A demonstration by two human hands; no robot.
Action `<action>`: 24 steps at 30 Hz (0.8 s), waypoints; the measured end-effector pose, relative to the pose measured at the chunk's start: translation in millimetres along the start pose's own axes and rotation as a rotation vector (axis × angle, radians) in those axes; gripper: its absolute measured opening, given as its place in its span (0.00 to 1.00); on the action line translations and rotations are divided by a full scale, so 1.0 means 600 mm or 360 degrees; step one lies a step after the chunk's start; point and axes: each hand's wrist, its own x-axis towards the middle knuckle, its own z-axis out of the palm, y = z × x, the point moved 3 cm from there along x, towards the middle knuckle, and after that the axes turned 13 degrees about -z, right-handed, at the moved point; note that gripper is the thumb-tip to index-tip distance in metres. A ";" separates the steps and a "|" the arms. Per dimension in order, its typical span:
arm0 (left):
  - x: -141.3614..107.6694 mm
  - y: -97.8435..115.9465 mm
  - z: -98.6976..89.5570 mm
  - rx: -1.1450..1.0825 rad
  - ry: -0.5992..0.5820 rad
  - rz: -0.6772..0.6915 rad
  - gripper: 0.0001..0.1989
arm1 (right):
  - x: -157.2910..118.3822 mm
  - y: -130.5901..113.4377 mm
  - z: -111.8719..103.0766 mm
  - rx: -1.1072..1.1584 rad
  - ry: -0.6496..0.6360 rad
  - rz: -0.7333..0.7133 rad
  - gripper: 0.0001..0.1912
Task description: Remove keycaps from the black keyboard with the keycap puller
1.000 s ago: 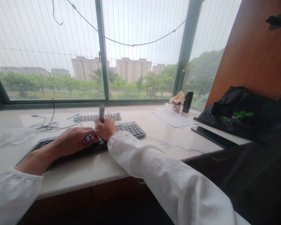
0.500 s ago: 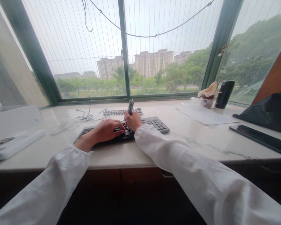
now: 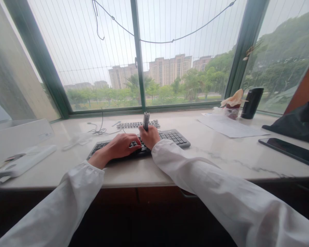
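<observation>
A black keyboard [image 3: 177, 138] lies on the pale stone counter, its number pad still covered with keys. Bare key sockets show in its middle part, between my hands. My left hand [image 3: 122, 145] rests over the keyboard's left half, thumb apart from the curved fingers. Wrapped in my right hand [image 3: 150, 136] is a dark cylindrical handle [image 3: 146, 120], held upright; its lower end is hidden behind the fingers, at the keyboard's middle. Just behind the keyboard, loose keycaps [image 3: 126, 125] stand in rows on the counter.
A thin cable [image 3: 100, 131] lies behind left. A white power strip [image 3: 33, 157] and a white box [image 3: 20, 135] are at left. Papers [image 3: 229, 126], a black cylinder [image 3: 252, 103], a phone [image 3: 293, 151] and dark cloth [image 3: 298, 125] are at right. A window [image 3: 185, 41] rises behind.
The whole view has shifted slightly, so everything appears a little further right and lower. Both hands keep their places on the keyboard; the handle stands slightly more upright.
</observation>
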 end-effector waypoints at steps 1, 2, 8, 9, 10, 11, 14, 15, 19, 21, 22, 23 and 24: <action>0.000 -0.001 0.001 0.0007 0.0004 -0.0013 0.13 | 0.000 0.003 0.000 0.0024 -0.0008 0.0029 0.21; 0.000 -0.001 0.001 0.0012 0.0004 -0.0018 0.13 | 0.001 0.005 -0.001 0.0041 -0.0014 0.0048 0.21; 0.000 -0.003 0.003 0.0013 -0.0015 -0.0020 0.13 | 0.002 0.010 -0.001 0.0118 -0.0002 0.0188 0.22; 0.000 -0.003 0.003 0.0011 -0.0019 -0.0026 0.14 | 0.001 0.011 -0.001 0.0139 0.0004 0.0231 0.22; 0.000 -0.003 0.003 0.0008 -0.0021 -0.0030 0.14 | 0.000 0.012 0.000 0.0160 0.0006 0.0275 0.22; 0.000 -0.003 0.002 0.0003 -0.0020 -0.0033 0.14 | -0.002 0.013 0.000 0.0178 0.0002 0.0316 0.22; -0.001 -0.002 0.001 -0.0019 -0.0025 -0.0035 0.14 | -0.006 0.019 0.002 0.0231 -0.0012 0.0402 0.22; -0.001 -0.001 0.001 -0.0027 -0.0029 -0.0035 0.13 | -0.006 0.021 0.003 0.0250 -0.0012 0.0418 0.22; -0.001 -0.002 0.001 -0.0040 -0.0032 -0.0050 0.13 | -0.004 0.033 0.006 0.0359 -0.0012 0.0538 0.22; -0.001 -0.002 0.001 -0.0034 -0.0029 -0.0055 0.13 | 0.001 0.039 0.009 0.0443 -0.0055 0.0641 0.21; 0.000 -0.001 0.001 -0.0027 -0.0028 -0.0058 0.13 | 0.004 0.041 0.011 0.0486 -0.0096 0.0680 0.20; 0.000 -0.001 0.001 -0.0018 -0.0028 -0.0059 0.12 | 0.007 0.043 0.013 0.0520 -0.0144 0.0701 0.20; 0.000 -0.001 0.001 -0.0009 -0.0029 -0.0060 0.12 | 0.010 0.044 0.014 0.0541 -0.0194 0.0699 0.20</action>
